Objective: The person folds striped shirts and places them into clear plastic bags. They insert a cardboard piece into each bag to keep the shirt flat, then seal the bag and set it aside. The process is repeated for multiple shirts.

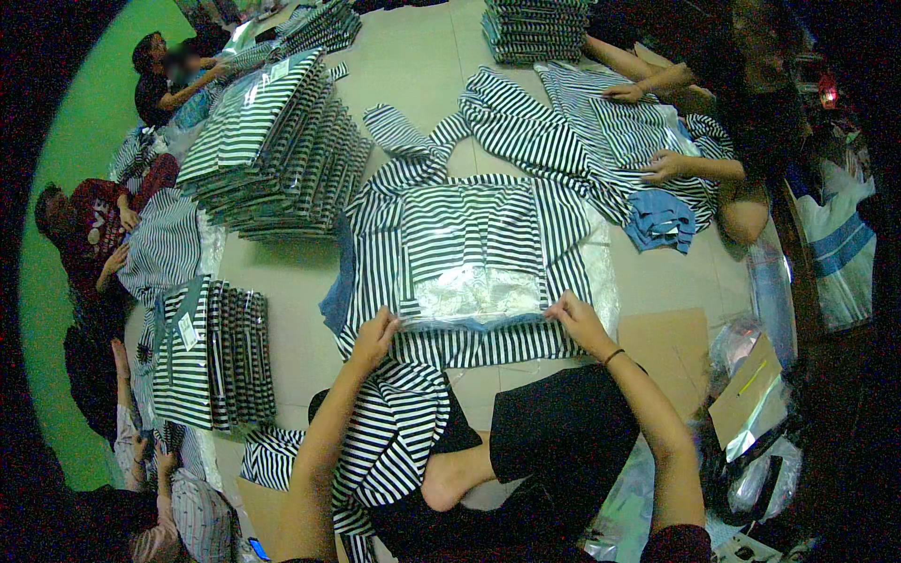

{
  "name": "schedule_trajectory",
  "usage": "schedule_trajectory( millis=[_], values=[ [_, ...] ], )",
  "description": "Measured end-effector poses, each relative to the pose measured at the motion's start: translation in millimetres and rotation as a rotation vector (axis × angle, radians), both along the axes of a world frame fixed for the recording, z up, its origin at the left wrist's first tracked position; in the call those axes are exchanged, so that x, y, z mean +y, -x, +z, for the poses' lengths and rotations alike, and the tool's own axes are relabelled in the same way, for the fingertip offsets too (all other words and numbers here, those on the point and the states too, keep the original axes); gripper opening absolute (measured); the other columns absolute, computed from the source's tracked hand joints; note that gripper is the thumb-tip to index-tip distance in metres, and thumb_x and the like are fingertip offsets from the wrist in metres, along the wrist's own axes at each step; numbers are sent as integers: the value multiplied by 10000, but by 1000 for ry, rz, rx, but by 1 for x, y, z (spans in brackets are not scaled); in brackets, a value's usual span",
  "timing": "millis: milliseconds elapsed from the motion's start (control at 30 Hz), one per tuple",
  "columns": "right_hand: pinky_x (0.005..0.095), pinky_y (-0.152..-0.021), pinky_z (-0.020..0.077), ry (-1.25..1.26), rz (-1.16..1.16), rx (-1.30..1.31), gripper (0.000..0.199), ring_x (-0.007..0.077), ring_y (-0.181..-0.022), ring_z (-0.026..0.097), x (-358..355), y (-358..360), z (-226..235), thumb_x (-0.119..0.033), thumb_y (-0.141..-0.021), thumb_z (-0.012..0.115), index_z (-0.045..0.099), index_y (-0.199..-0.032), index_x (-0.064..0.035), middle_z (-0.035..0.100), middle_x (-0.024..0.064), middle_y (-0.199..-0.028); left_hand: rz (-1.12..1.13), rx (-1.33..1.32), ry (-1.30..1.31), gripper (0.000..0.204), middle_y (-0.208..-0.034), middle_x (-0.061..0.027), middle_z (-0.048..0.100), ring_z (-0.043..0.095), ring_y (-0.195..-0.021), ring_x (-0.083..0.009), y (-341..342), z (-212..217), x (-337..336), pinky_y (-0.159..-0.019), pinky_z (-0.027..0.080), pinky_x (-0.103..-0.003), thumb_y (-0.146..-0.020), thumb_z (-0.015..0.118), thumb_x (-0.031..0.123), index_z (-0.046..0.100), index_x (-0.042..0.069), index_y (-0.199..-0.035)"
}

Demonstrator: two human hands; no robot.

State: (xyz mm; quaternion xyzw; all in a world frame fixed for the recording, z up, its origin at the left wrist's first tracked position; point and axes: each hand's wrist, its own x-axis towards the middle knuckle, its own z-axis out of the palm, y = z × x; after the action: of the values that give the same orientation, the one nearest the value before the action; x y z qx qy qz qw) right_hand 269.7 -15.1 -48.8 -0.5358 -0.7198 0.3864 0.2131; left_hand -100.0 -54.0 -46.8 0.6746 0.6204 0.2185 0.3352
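In front of me lies a black-and-white striped folded shirt in a clear plastic bag, whose shiny near part catches the light. My left hand pinches the bag's near left corner. Its near right corner is between the closed fingers of my right hand. A strip of blue cloth shows along the edge between my hands. Beneath the bag is a loose striped garment, with more blue cloth at its left. Another striped garment drapes over my left leg.
A tall stack of bagged striped shirts stands at the far left, a smaller stack nearer. At right, a co-worker's hands rest on striped cloth beside a folded blue piece. Cardboard lies right of me. Other people sit left.
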Motion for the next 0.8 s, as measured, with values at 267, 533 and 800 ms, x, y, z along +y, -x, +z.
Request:
schedule_trajectory(
  millis=[267, 533, 800],
  values=[
    [361, -552, 437, -55, -387, -185, 202, 283, -618, 567, 23, 25, -36, -198, -795, 466, 442, -756, -1, 565, 174, -652, 487, 95, -209, 203, -633, -228, 512, 499, -590, -386, -45, -32, 25, -531, 369, -448, -828, 361, 189, 401, 2, -759],
    [400, -699, 424, -194, -409, -545, 196, 339, -831, 502, 39, 46, -23, -113, -694, 507, 473, -844, 8, 519, 210, -879, 634, 238, 3, 241, -717, -230, 539, 524, -684, -388, -40, -25, 42, -607, 394, -449, -836, 376, 229, 396, -8, -875],
    [396, -854, 331, -373, 360, -322, 291, 270, -1016, 418, -1, 141, 2, -100, -708, 477, 496, -978, 7, 446, 180, -1103, -139, 306, -514, 572, -1156, -182, 387, 365, -1068, -316, -45, -25, 13, -896, 264, -425, -702, 565, 356, 392, 18, -1129]
  ],
)
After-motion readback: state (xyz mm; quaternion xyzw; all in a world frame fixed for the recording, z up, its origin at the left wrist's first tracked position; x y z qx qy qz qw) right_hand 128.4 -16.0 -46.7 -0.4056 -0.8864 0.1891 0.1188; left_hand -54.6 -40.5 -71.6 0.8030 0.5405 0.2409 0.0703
